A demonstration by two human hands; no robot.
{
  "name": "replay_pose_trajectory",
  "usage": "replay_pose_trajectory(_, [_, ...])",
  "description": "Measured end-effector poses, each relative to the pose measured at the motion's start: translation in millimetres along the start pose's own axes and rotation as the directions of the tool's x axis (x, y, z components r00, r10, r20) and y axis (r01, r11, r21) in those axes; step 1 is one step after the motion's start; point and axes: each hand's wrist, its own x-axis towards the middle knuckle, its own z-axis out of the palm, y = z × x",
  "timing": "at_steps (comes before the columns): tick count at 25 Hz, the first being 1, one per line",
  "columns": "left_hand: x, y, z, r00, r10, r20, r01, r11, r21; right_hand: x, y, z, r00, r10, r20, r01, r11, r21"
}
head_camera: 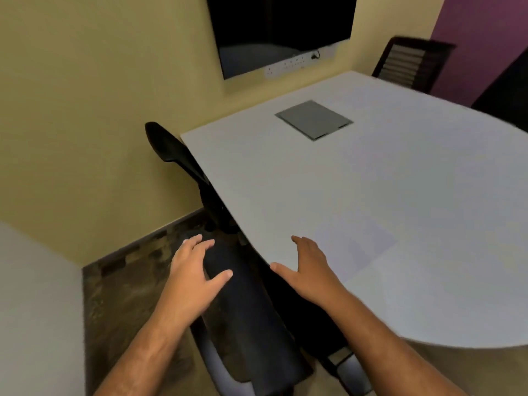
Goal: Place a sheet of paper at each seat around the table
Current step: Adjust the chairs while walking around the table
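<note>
A white sheet of paper (361, 248) lies flat on the white table (371, 181), faint against it, near the edge in front of the black chair (245, 310) below me. My right hand (310, 271) hovers palm down over the table edge just left of the sheet, fingers apart, holding nothing. My left hand (193, 271) lies spread over the top of that chair's backrest, thumb out to the side, not clenched. I hold no other paper.
A second black chair (174, 150) is tucked in at the table's left side by the yellow wall. A third chair (411, 64) stands at the far end. A grey cable hatch (314, 120) sits in the tabletop. A dark screen (280, 30) hangs on the wall.
</note>
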Motion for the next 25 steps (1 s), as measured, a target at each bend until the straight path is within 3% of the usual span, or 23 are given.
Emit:
replay_pose_trajectory(6, [100, -55, -23, 0.988, 0.019, 0.153, -0.031, 0.996, 0.081, 65, -43, 44, 0.987, 0.159, -0.006, -0.159, 0.987, 0.007])
replay_pose_trajectory(14, [215, -109, -13, 0.932, 0.147, 0.331, -0.120, 0.988, -0.102, 122, -87, 78, 0.944, 0.292, -0.157, -0.289, 0.957, 0.041])
replay_pose_trajectory(22, [329, -171, -52, 0.815, 0.348, 0.464, -0.277, 0.936, -0.216, 165, -165, 111, 0.793, 0.514, -0.327, -0.495, 0.857, 0.145])
replay_pose_trajectory(25, [371, -163, -53, 0.791, 0.353, 0.500, -0.224, 0.927, -0.301, 179, -181, 118, 0.743, 0.551, -0.381, -0.520, 0.833, 0.190])
